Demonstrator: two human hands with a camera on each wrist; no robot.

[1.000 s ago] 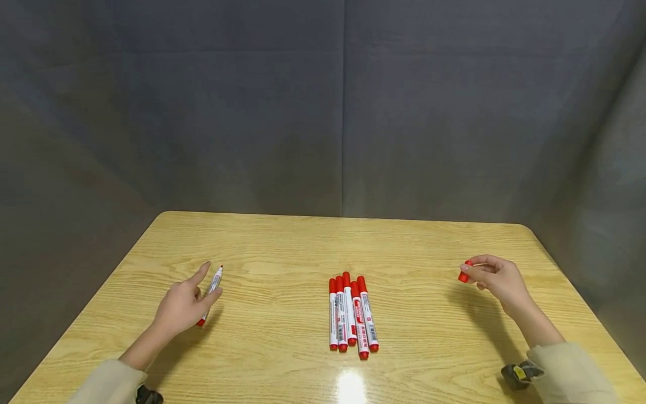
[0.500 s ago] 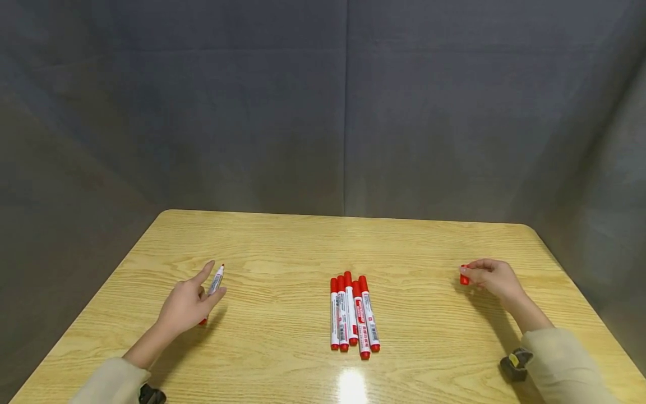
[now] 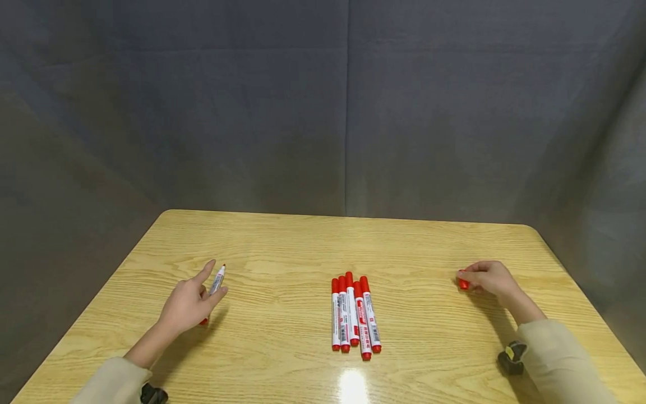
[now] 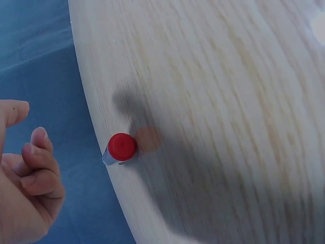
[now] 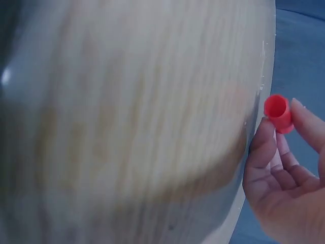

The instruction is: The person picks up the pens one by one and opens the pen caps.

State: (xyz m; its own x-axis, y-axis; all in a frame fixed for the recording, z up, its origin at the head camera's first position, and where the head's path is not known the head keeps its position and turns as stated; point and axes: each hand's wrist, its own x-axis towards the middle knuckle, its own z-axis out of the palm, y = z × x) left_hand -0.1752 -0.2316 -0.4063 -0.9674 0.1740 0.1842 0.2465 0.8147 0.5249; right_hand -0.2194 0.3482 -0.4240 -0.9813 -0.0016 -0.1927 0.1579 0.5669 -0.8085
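My left hand (image 3: 184, 303) hovers over an uncapped red marker (image 3: 218, 279), thumb and index finger spread, the other fingers curled. Its tip points away from me and the hand hides its middle. In the left wrist view the marker's red end (image 4: 122, 147) shows low at the table, apart from the fingers (image 4: 43, 170). On the right, my right hand (image 3: 492, 279) pinches a red marker cap (image 3: 463, 280) between thumb and fingertips, close over the table. The cap's hollow end (image 5: 277, 108) faces the camera in the right wrist view.
Several capped red markers (image 3: 353, 314) lie side by side mid-table, caps pointing away from me. The wooden table (image 3: 282, 247) has rounded far corners. Dark grey cloth (image 3: 252, 129) hangs behind it and along both sides.
My right hand has come down towards the table with the cap, which has turned more upright. My left hand has shifted slightly forward beside the marker, covering more of its red end.
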